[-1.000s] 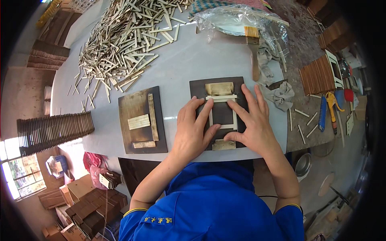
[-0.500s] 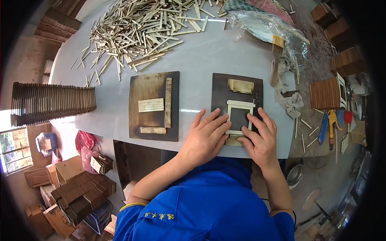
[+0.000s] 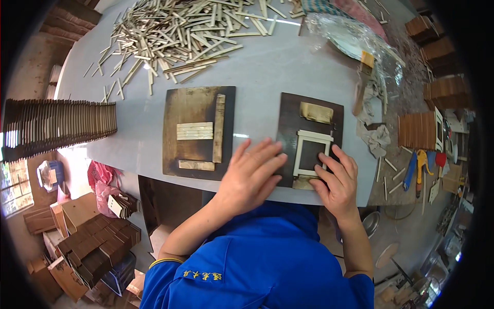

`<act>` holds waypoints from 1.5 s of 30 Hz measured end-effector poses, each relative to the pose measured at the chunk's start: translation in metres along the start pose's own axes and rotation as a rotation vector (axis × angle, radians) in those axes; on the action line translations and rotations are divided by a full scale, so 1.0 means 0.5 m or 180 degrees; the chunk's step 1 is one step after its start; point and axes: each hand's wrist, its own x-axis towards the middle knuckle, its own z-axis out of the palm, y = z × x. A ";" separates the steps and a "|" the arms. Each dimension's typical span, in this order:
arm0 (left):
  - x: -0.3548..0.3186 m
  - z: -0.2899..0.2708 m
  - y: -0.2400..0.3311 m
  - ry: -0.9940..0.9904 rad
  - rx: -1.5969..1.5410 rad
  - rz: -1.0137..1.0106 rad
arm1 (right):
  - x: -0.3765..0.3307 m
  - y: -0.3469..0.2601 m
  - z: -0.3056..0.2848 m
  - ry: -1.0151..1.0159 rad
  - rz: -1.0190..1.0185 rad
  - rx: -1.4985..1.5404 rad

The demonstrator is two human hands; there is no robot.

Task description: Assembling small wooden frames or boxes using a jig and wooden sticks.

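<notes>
A small pale wooden frame (image 3: pixel 312 152) lies on a dark board (image 3: pixel 309 135) near the table's front edge. My right hand (image 3: pixel 337 180) rests on that board's lower right part, fingertips touching the frame's lower corner. My left hand (image 3: pixel 252 175) lies flat with spread fingers on the table and the board's left edge. A tan block (image 3: pixel 316 112) sits at the board's top. To the left, a second dark board (image 3: pixel 198 131) carries several pale wood strips (image 3: pixel 195 130).
A big heap of pale wooden sticks (image 3: pixel 185 33) covers the far table. A row of stacked dark slats (image 3: pixel 56 123) stands at the left. Crumpled clear plastic (image 3: pixel 355 38), a brush (image 3: pixel 362 82), rags and tools (image 3: pixel 417 170) lie at the right. Boxes of wood pieces (image 3: pixel 92 247) sit below left.
Both hands have slid down off the frame toward the near edge of the board; the left hand has moved leftward off the frame. The view has shifted.
</notes>
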 end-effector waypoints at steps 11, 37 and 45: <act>-0.086 -0.178 -0.115 0.1534 0.0955 -0.2039 | 0.127 -0.163 0.089 -0.0267 -0.0103 0.0939; -0.108 -0.171 -0.116 0.1977 -0.2878 -0.2733 | 0.194 -0.259 0.191 -0.0867 -0.0247 0.1358; -0.134 -0.174 -0.081 0.1201 -0.3750 -0.2485 | 0.177 -0.247 0.188 -0.0783 -0.0235 0.1420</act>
